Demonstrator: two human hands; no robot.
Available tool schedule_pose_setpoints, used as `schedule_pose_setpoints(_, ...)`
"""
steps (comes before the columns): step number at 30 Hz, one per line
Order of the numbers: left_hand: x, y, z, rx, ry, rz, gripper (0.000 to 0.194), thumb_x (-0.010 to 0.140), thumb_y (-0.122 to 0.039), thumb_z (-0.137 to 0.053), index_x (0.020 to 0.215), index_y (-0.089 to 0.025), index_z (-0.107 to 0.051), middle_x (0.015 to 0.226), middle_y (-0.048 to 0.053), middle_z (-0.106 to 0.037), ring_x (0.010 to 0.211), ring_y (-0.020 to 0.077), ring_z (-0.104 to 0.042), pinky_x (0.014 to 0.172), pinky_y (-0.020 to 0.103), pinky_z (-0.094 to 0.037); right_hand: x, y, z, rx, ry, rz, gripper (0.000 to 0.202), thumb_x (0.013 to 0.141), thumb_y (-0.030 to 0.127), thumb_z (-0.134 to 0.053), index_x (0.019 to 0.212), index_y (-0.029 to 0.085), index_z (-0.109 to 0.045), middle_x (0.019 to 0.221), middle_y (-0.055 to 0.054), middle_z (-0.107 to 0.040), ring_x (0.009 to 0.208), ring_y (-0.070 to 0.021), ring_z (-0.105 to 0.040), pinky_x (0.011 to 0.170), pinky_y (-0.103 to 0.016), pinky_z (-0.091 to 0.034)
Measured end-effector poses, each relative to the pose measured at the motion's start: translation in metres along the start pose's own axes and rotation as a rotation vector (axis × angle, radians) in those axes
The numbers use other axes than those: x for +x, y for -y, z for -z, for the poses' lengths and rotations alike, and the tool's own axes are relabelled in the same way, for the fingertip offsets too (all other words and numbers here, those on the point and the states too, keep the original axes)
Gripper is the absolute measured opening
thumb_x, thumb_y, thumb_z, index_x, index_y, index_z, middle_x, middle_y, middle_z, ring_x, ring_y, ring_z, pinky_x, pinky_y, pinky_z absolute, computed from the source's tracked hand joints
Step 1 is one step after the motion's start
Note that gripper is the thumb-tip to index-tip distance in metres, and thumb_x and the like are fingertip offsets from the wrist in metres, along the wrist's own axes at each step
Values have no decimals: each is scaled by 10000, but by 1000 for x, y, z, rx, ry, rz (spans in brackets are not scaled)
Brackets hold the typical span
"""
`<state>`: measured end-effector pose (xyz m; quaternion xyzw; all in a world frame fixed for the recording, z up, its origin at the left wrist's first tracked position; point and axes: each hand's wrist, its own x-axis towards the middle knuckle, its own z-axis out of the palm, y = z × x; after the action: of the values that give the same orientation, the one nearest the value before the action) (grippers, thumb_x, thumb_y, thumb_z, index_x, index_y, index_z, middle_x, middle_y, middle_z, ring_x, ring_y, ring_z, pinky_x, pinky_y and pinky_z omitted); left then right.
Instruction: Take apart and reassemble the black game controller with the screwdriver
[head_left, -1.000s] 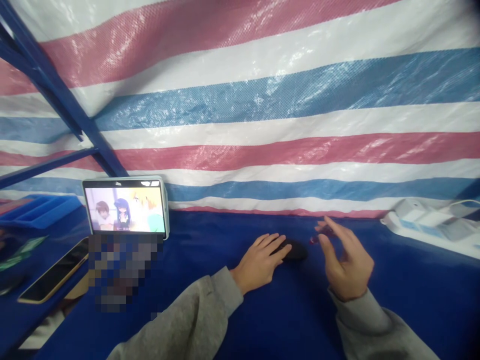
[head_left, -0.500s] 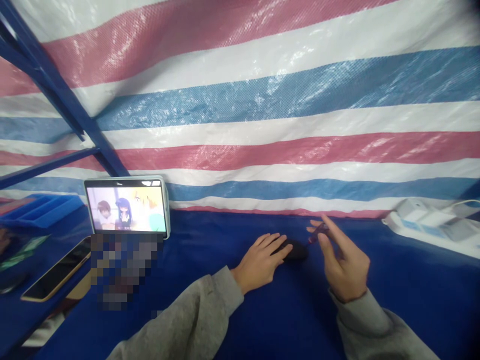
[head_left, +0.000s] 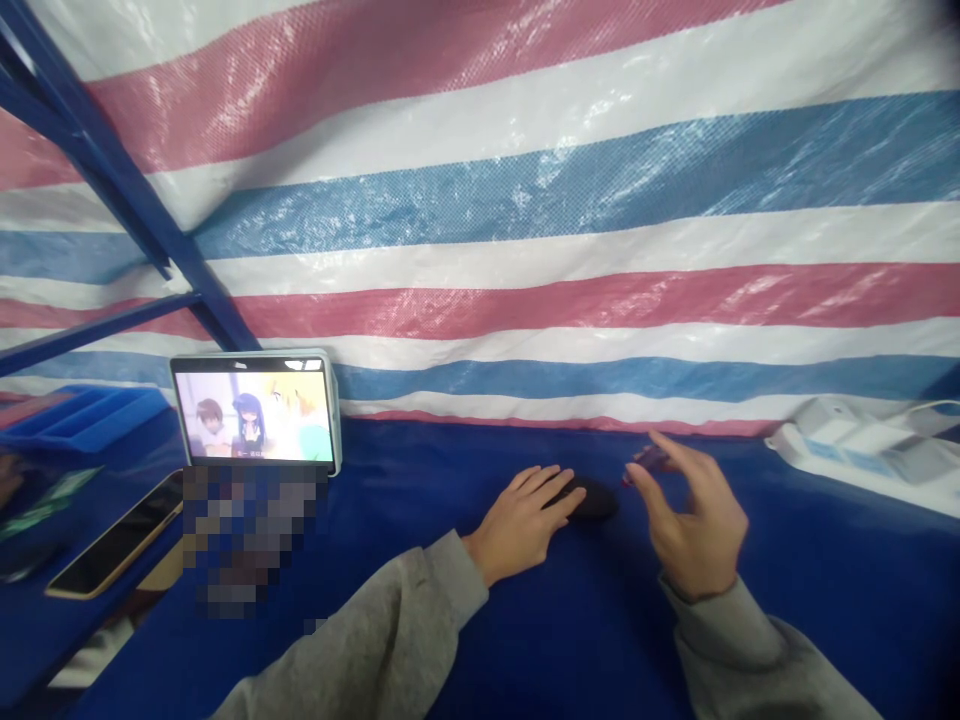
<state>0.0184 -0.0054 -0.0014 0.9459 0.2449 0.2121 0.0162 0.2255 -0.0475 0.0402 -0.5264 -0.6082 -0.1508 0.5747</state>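
My left hand (head_left: 525, 525) lies with its fingers spread, their tips on the left side of a dark, rounded object (head_left: 592, 498) on the blue tabletop (head_left: 420, 500). To the right of that object, my right hand (head_left: 694, 515) is raised a little above the table. Between its thumb and fingers it holds a small purple-red item (head_left: 649, 460), blurred and too small to name. Grey sleeves cover both wrists.
A tablet (head_left: 255, 415) showing a cartoon stands at the left, with a phone (head_left: 120, 535) and blue tray (head_left: 94, 418) beyond. Part of another person's hand (head_left: 9, 478) shows at the left edge. A white power strip (head_left: 862, 465) lies right. Striped sheeting hangs behind.
My right hand has shifted slightly right, and its fingers have changed position around the small item, which has turned. My left hand and the dark object have stayed put.
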Motion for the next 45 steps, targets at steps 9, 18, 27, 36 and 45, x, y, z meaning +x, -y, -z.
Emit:
schedule_pose_setpoints(9, 0, 0, 1, -2, 5, 0, 431, 1005, -204, -468, 1435, -200, -449, 1527, 90, -449, 1429, 246, -398, 1189, 449, -323, -1, -2, 1, -13, 24, -25, 418, 874, 246, -674, 1290, 240, -633, 955, -71, -715, 791, -194, -658, 800, -362, -555)
schedule_pose_setpoints(18, 0, 0, 0, -13, 12, -1, 425, 1012, -205, -447, 1437, -191, -447, 1535, 93, -436, 1430, 259, -395, 1188, 459, -323, -1, -2, 1, 90, 59, -49, 474, 910, 194, -605, 1380, 241, -559, 989, -76, -739, 928, -225, -703, 893, -402, -549)
schedule_pose_setpoints(27, 1, -1, 2, -50, 16, 12, 427, 1009, -198, -446, 1436, -204, -447, 1531, 102, -441, 1430, 261, -397, 1176, 470, -338, -4, -4, 3, 101, 20, -60, 454, 903, 211, -617, 1355, 242, -581, 984, -78, -740, 938, -229, -702, 909, -437, -554)
schedule_pose_setpoints(36, 0, 1, 3, -123, 8, 56, 451, 1003, -209, -468, 1451, -218, -422, 1539, 95, -422, 1430, 247, -386, 1180, 456, -335, -3, 1, 2, 323, -101, -332, 455, 827, 278, -723, 1271, 234, -638, 1007, -75, -715, 822, -228, -732, 813, -439, -596)
schedule_pose_setpoints(45, -1, 6, 2, -287, 11, 243, 666, 875, -116, -625, 1475, -300, -403, 1397, 84, -468, 1198, 260, -553, 1029, 445, -487, -4, -10, 5, 562, 427, -767, 490, 596, 459, -874, 947, 200, -651, 829, -46, -738, 700, -213, -730, 671, -330, -622)
